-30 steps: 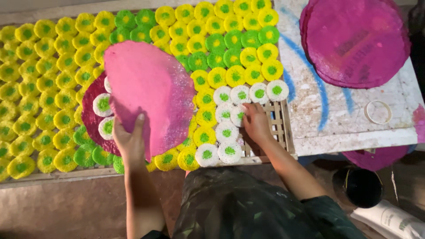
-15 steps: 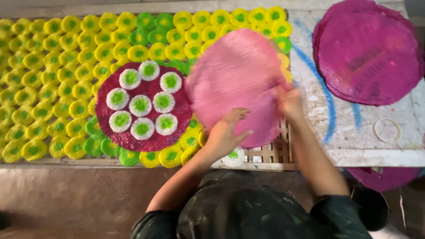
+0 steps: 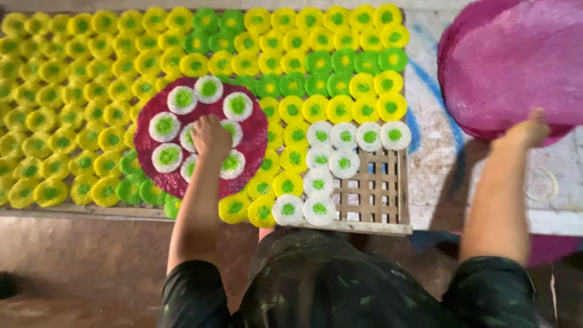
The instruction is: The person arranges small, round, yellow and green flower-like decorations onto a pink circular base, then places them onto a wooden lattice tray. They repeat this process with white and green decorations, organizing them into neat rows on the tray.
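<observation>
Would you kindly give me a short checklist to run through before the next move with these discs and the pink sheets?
1. Left hand is on the white-and-green discs of the dark red sheet: ok.
2. Right hand is at the edge of the pink sheet stack: ok.
3. Firm grip on a pink sheet: cannot tell, the hand is blurred.
4. Discs lie flat on the dark red sheet without overlapping: ok.
5. Bare patch of wooden rack is free of discs: ok.
6. Yellow discs around the red sheet sit in neat rows: ok.
</observation>
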